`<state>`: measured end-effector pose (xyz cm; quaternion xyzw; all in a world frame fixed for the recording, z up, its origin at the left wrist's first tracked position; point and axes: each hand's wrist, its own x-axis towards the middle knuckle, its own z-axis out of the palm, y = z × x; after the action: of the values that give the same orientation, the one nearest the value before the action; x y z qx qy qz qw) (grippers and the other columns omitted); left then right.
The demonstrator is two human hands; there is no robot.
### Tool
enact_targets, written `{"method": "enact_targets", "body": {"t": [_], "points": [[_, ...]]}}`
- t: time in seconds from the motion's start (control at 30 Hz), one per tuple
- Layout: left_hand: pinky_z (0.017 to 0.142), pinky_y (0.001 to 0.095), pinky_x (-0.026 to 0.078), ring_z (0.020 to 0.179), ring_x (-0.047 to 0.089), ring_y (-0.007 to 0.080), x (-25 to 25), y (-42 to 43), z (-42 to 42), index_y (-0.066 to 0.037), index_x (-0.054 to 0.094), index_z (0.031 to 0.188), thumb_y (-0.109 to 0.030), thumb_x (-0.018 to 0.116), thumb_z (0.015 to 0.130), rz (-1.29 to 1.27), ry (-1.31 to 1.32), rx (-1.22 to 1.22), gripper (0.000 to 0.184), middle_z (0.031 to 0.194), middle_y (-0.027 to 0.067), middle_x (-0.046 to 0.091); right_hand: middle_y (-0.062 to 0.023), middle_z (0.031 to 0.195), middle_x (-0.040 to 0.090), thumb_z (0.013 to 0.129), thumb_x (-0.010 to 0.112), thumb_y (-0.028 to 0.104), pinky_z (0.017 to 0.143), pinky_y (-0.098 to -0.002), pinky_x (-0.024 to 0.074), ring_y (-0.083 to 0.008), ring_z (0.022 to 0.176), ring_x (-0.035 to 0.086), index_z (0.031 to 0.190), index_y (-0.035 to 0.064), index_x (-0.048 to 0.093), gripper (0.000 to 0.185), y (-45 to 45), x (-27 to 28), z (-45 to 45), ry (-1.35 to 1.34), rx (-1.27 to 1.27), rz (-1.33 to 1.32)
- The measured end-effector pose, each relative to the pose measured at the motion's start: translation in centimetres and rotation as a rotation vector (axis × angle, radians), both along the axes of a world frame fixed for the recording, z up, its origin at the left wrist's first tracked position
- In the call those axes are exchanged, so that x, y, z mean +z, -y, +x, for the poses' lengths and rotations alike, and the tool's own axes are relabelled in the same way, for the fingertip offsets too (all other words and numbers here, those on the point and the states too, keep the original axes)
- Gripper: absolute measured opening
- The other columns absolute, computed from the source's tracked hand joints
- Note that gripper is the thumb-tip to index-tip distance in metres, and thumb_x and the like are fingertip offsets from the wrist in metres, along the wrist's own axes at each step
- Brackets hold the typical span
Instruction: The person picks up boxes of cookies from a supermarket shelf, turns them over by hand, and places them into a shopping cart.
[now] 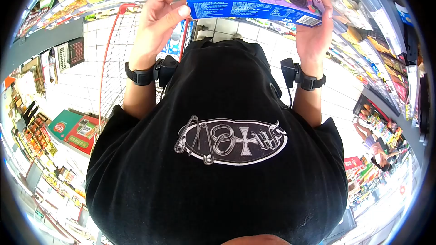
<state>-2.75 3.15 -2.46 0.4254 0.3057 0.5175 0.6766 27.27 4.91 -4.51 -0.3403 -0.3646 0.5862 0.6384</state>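
A blue and purple cookie box (231,1) is held up lengthwise at the top of the view, its printed side and barcode toward me. My left hand (159,25) grips the box's left end, thumb on the near face and the other fingers partly hidden behind. Around the right end, beside the picture of a dark sandwich cookie, my right hand (318,36) is closed with fingers on the edge. Both wrists wear black straps with small black devices.
A wire shopping cart (107,47) with red edging stands at the left, a blue package (175,41) near its right side. Packed store shelves (86,1) run across the top and along the right. Another person (378,150) is at the far right. Green and red cartons (75,129) are at left.
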Motion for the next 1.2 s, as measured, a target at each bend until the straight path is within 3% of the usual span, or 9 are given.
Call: {"method": "enact_targets", "body": {"t": [0.17,0.27,0.63,0.93,1.03,1.1,1.2], "points": [[0.103,0.0356,0.036,0.125,0.045,0.0242,-0.1,0.0,-0.1,0.003,0.032,0.140,-0.003,0.061,0.084,0.001,0.032,-0.013,0.064,0.141,0.0163,0.040,-0.0129,0.124,0.053,0.089,0.051,0.020,0.098,-0.0395,0.0415,-0.0237,0.118,0.050,0.128,0.0080,0.043,0.041,0.0,-0.1,-0.3,0.083,-0.049,-0.051],[0.105,0.0372,0.034,0.126,0.043,0.0247,-0.4,-0.1,-0.1,0.002,0.030,0.141,-0.003,0.061,0.085,0.011,0.047,-0.010,0.064,0.141,0.0161,0.039,-0.0146,0.127,0.051,0.088,0.050,0.016,0.097,-0.0407,0.0427,-0.0248,0.118,0.050,0.128,0.0082,0.042,0.041,0.0,-0.1,-0.3,0.113,-0.022,-0.035],[0.105,0.0364,0.034,0.126,0.043,0.0244,-0.4,-0.5,0.2,-0.001,0.031,0.142,0.000,0.060,0.084,0.040,-0.012,-0.003,0.064,0.140,0.0160,0.041,-0.0223,0.139,0.040,0.088,0.049,0.014,0.100,-0.0480,0.0413,-0.0304,0.123,0.047,0.131,0.0091,0.040,0.045,-0.2,0.6,-0.8,0.158,-0.024,0.025],[0.103,0.0362,0.037,0.124,0.046,0.0242,-0.9,-1.0,0.6,0.001,0.039,0.135,-0.013,0.071,0.077,0.171,-0.092,0.156,0.067,0.136,0.0158,0.045,-0.0215,0.144,0.035,0.093,0.048,0.012,0.103,-0.0492,0.0389,-0.0298,0.127,0.044,0.142,0.0071,0.031,0.053,-0.2,0.3,-0.8,0.191,0.017,0.094],[0.102,0.0365,0.038,0.122,0.048,0.0249,-0.9,-1.0,0.6,0.001,0.041,0.133,-0.014,0.071,0.077,0.210,-0.196,0.227,0.065,0.134,0.0160,0.048,-0.0235,0.143,0.035,0.087,0.057,0.004,0.098,-0.0455,0.0450,-0.0298,0.124,0.047,0.142,0.0061,0.032,0.061,-0.2,0.2,-0.9,0.122,0.055,0.155],[0.102,0.0367,0.039,0.122,0.048,0.0247,-1.0,-0.9,0.7,0.002,0.042,0.132,-0.013,0.069,0.079,0.180,-0.145,0.235,0.061,0.133,0.0165,0.048,-0.0188,0.143,0.036,0.084,0.067,0.011,0.105,-0.0345,0.0340,-0.0244,0.127,0.042,0.146,0.0000,0.023,0.077,0.1,1.0,-1.9,0.255,0.004,0.192],[0.100,0.0387,0.042,0.118,0.052,0.0223,-2.6,-0.9,-0.8,-0.004,0.041,0.137,-0.006,0.062,0.085,0.172,-0.077,0.188,0.056,0.131,0.0185,0.050,-0.0207,0.148,0.029,0.082,0.069,0.010,0.107,-0.0346,0.0316,-0.0252,0.131,0.038,0.146,0.0006,0.021,0.081,0.3,1.1,-1.6,0.314,0.045,0.211]]}}
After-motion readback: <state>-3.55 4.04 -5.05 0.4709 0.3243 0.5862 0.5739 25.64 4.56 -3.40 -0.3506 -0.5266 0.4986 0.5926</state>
